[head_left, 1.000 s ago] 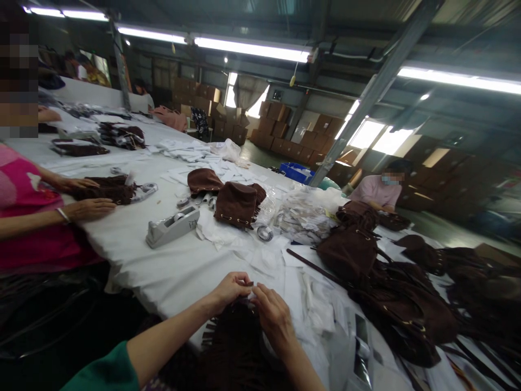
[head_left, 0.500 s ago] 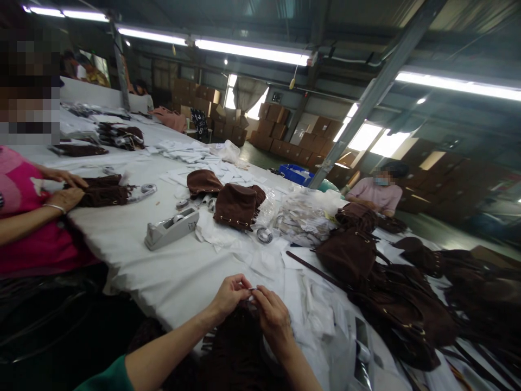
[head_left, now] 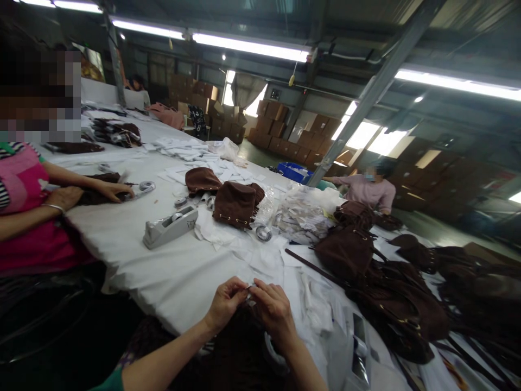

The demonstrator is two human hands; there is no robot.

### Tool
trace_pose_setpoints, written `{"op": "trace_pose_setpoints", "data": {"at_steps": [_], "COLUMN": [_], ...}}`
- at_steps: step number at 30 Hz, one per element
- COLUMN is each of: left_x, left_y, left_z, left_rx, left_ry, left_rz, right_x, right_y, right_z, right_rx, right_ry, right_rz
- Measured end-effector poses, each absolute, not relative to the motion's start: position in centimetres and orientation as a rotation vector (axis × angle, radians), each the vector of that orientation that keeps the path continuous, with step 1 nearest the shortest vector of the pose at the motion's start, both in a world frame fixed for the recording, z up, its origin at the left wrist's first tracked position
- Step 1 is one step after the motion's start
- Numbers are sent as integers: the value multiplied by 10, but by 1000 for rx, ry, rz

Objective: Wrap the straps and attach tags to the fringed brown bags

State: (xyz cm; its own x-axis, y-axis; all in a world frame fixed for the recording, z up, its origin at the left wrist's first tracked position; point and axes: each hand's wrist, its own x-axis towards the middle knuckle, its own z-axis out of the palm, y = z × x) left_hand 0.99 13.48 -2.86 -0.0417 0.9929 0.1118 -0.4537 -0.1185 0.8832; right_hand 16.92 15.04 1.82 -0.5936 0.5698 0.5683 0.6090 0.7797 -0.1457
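Observation:
My left hand [head_left: 226,303] and my right hand [head_left: 273,313] meet over the near table edge, fingertips pinched together. Between them is a thin dark strip [head_left: 249,288], mostly covered by the fingers. Below lies a dark brown item [head_left: 234,350], probably with fringe; its shape is lost in shadow. A grey rounded object [head_left: 273,352] shows partly under my right wrist. Farther in on the table are a brown bag [head_left: 235,203] with metal eyelets and fringe, and a grey tape dispenser [head_left: 171,227].
Brown bags [head_left: 345,244] are piled on the right, with a strap [head_left: 309,265] trailing toward me. Clear plastic bags [head_left: 303,212] and white papers [head_left: 191,155] lie on the white-covered table [head_left: 134,260]. A co-worker [head_left: 36,212] sits at left, another person [head_left: 368,190] at the far right. A metal post [head_left: 366,103] slants upward.
My hands stay together, the right fingers shifting slightly over the strip. The left co-worker's hand has reached rightward over a brown item. The far person has shifted left, one arm stretched out.

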Motion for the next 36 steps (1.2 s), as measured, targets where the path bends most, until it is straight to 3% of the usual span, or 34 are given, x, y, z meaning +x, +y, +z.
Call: {"op": "trace_pose_setpoints", "data": {"at_steps": [15,21,29,36], "left_x": [6,0,7,6], "left_y": [133,134,138,146], "left_z": [-32,-26,-12,-9], "left_rx": [981,1085,646,695], "left_ry": [904,878,711,791], "left_rz": [1455,1461,1305,1231], "right_x": [169,168,173,171], "right_y": [152,157,158,153], "right_z": [17,21,14,7], "right_rx": [-858,-754,-744,-763], "right_ry": [-2276,-2394,-2397,-2421], "right_rz": [63,-76,-222,-257]}}
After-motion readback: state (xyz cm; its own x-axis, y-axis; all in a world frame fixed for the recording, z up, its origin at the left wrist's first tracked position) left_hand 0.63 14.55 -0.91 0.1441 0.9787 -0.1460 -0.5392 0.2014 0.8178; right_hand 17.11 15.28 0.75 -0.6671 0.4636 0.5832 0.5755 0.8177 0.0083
